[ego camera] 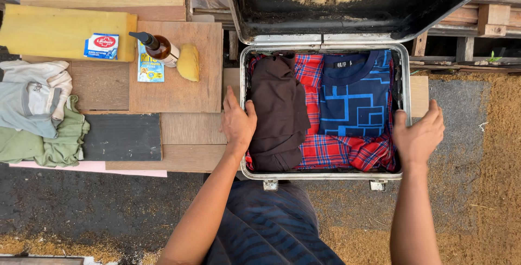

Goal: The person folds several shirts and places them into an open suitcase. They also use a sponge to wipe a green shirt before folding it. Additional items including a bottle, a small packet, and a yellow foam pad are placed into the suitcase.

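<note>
Suitcase (323,176), metal, lid up, on ground beside wooden bench (179,88). Left hand (237,124) open on left rim, touching brown garment (278,113). Blue shirt (355,94) over red plaid. Right hand (417,134) open at right rim, grasping nothing.

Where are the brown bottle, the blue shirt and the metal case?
Brown bottle (161,48), head view, on its amber body.
Blue shirt (355,99), head view, on its patterned front.
Metal case (320,176), head view, on its near rim.
</note>
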